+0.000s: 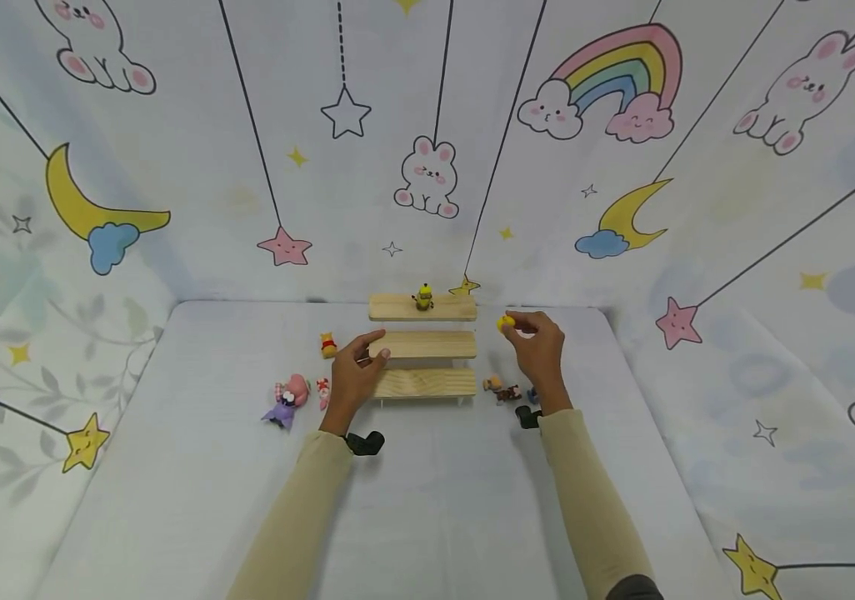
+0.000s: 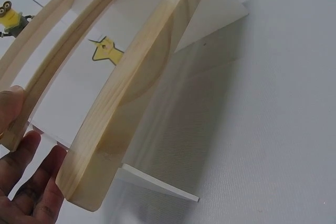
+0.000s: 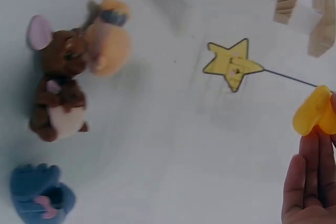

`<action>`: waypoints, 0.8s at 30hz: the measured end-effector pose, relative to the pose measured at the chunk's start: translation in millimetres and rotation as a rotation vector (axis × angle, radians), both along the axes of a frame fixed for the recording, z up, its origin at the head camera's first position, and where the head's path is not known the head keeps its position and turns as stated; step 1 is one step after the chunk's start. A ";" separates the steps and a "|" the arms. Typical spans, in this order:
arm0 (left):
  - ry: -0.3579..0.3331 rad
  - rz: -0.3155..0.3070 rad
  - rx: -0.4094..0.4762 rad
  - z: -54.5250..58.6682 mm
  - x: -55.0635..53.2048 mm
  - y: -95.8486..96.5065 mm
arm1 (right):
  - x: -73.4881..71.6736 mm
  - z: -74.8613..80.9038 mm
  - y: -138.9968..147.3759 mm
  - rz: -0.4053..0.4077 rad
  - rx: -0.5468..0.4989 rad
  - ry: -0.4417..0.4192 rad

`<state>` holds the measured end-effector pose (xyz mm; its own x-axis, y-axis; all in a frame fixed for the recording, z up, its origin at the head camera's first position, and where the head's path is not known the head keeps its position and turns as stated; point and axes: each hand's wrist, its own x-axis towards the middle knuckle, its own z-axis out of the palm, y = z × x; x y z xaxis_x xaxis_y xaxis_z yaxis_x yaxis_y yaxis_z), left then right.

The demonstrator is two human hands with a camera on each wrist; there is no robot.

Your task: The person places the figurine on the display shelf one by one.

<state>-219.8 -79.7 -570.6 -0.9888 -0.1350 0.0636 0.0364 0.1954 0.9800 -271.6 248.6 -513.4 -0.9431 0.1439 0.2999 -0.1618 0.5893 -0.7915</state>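
Observation:
A three-tier wooden display shelf (image 1: pixel 423 345) with clear side panels stands at the back of the white table. My left hand (image 1: pixel 353 377) grips the left end of its middle board, thumb on one side and fingers on the other in the left wrist view. A minion figurine (image 1: pixel 423 298) stands on the top board. To the right of the shelf, my right hand (image 1: pixel 540 348) pinches a small yellow toy (image 3: pixel 313 113), raised above the table; its full shape is partly hidden by the fingers.
Left of the shelf are a Winnie-the-Pooh figurine (image 1: pixel 328 345), a small pink-and-white figurine (image 1: pixel 323 392) and a purple-and-pink figure (image 1: pixel 287 402). On the right lie a brown kangaroo-like figurine (image 3: pixel 61 82), a peach-coloured figurine (image 3: pixel 108 40) and a blue one (image 3: pixel 39 195). A printed cloth backdrop (image 1: pixel 352 192) surrounds the table.

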 end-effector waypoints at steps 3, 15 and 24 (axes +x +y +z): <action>-0.003 -0.002 -0.002 -0.1 0.4 -0.6 | -1.5 7.7 -6.6 0.036 0.001 0.032; -0.002 -0.001 0.006 2.0 1.5 -1.9 | -12.4 29.0 -33.6 0.189 -0.043 0.166; -0.005 -0.002 0.011 -0.3 0.7 -1.6 | -21.4 36.2 -52.5 0.302 0.008 0.135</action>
<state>-219.1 -81.3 -570.9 -0.9894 -0.1337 0.0574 0.0320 0.1847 0.9823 -293.0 196.1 -477.2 -0.8942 -0.1390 0.4256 -0.4336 0.5052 -0.7462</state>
